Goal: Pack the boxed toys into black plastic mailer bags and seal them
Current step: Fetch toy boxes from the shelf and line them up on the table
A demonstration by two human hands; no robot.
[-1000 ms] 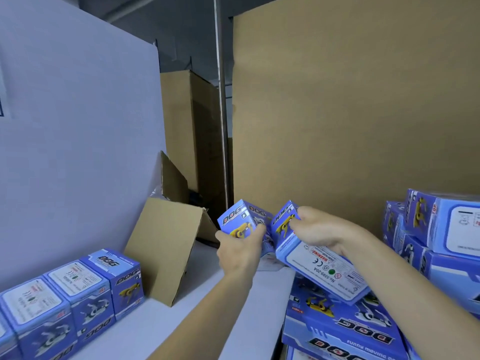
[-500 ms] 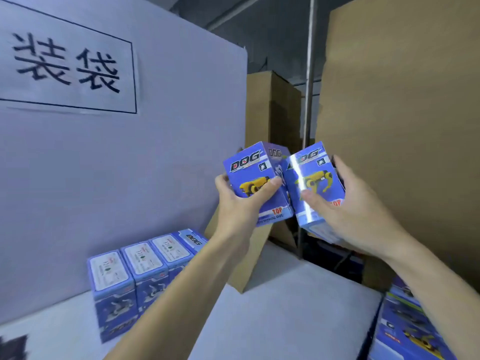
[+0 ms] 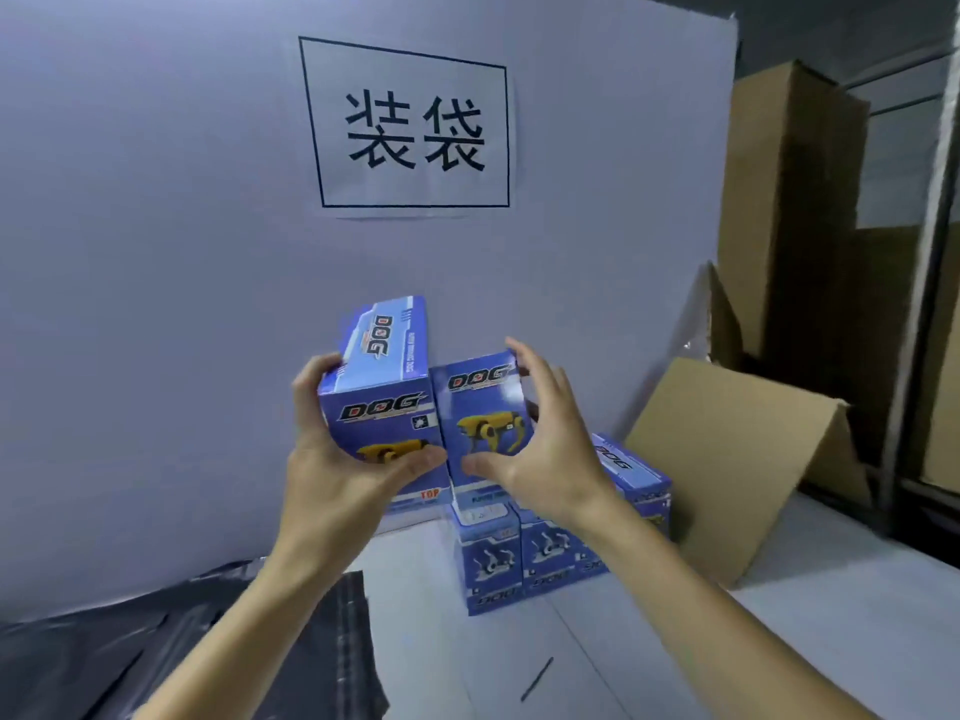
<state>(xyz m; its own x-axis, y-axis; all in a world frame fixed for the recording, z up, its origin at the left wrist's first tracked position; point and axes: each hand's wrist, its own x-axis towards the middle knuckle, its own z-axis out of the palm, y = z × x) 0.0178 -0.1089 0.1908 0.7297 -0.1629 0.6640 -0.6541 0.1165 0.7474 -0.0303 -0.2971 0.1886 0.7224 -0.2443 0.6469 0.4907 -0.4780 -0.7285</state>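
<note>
Before grey wall point(image 3: 156, 304), glossy blue toy boxes point(image 3: 384, 402)

Two bare forearms rising from the bottom of the frame, no sleeves in view, left hand point(image 3: 340, 459) left of centre, right hand point(image 3: 540, 454) right of centre, slim wrists, short plain fingernails, no rings, watch or gloves showing

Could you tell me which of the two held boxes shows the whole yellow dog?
The box in the right hand, blue box, shows the whole yellow dog; on the left hand's box, the thumb covers most of it.
</note>
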